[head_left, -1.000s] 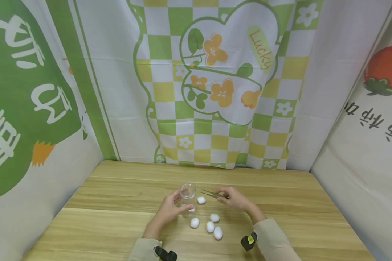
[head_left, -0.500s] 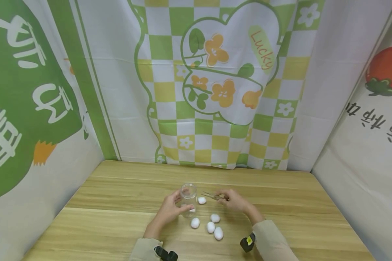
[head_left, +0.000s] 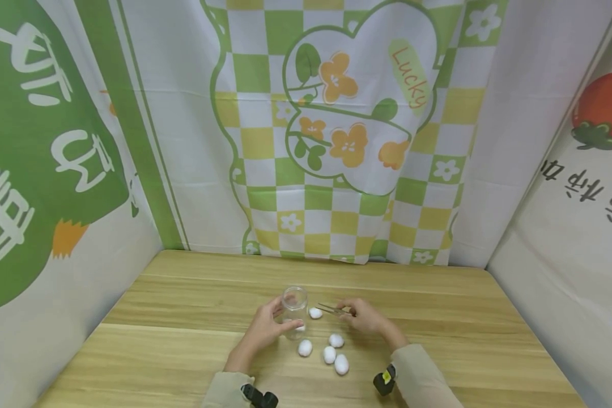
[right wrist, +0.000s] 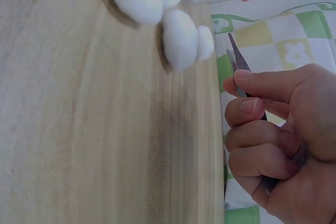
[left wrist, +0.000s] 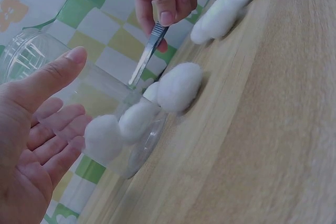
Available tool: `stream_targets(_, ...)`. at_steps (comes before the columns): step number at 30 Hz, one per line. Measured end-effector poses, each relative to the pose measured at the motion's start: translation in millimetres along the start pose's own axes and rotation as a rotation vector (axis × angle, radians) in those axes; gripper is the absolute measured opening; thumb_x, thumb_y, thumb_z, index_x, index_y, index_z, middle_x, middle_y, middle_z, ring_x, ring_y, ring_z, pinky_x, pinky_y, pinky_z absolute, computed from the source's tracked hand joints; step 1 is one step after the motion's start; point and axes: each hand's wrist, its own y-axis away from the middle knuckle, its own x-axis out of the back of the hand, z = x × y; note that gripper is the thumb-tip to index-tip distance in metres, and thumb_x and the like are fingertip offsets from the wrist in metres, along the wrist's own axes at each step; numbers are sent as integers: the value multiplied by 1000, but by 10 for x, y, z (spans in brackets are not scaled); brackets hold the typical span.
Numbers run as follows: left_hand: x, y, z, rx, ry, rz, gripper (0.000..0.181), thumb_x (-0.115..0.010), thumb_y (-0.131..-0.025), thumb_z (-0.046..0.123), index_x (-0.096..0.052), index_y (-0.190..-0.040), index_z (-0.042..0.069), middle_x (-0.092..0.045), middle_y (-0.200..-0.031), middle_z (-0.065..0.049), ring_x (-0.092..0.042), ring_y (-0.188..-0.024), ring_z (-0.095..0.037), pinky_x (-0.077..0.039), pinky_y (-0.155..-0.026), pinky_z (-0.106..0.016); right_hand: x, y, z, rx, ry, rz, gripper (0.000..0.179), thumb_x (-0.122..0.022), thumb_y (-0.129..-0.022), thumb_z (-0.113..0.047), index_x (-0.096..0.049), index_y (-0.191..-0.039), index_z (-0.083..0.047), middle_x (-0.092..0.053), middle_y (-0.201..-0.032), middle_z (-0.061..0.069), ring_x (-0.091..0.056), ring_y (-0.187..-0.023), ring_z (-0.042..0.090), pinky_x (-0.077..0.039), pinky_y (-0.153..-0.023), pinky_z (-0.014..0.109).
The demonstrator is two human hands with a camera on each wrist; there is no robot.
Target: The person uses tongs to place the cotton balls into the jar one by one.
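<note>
My left hand (head_left: 266, 327) holds a clear jar (head_left: 294, 303) upright, thumb on the near side and fingers behind it. Through its wall, cotton balls (left wrist: 102, 137) show near the bottom. Metal tweezers (head_left: 331, 309) are gripped in my right hand (head_left: 366, 316), with their tips (right wrist: 231, 43) slightly apart and nothing between them. The tips point left, just beyond a cotton ball (head_left: 315, 313) that lies right of the jar. It cannot be told whether they touch it. Closer to me, another cotton ball (head_left: 305, 348) lies in front of the jar.
Several more cotton balls (head_left: 341, 364) lie in a cluster right of the jar's front. Everything stands on a wooden table (head_left: 194, 306). A checked cloth (head_left: 331, 226) hangs behind its back edge, and printed cloths hang at both sides.
My right hand has come slightly nearer and lower, bringing the tweezer tips down towards the cotton ball beside the jar. My left hand and the jar have stayed in place.
</note>
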Motion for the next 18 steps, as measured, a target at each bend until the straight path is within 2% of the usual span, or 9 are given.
stream_targets(8, 4, 2, 4, 6, -11, 0, 66, -80, -77, 22, -52, -134, 5, -59, -135, -20, -55, -128, -38, -44, -112, -51, -25, -11, -4, -42, -4, -12, 28, -57, -94, -8, -61, -118, 6, -60, -70, 9, -42, -59, 4, -35, -49, 13)
stream_targets(14, 10, 2, 5, 17, -6, -4, 68, -80, -77, 23, -51, -135, 4, -58, -136, -20, -55, -128, -38, -44, -112, -51, -46, -11, -2, -56, 13, -3, 27, -58, -94, -8, -61, -117, 4, -63, -77, 11, -44, -63, 6, -36, -51, 14)
stream_targets(18, 8, 2, 5, 19, -1, -6, 68, -80, -77, 23, -51, -135, 3, -58, -136, -20, -55, -128, -38, -44, -112, -51, -70, -5, -8, -78, 15, -3, 26, -59, -93, -9, -62, -117, 1, -61, -76, 8, -44, -64, 7, -36, -51, 15)
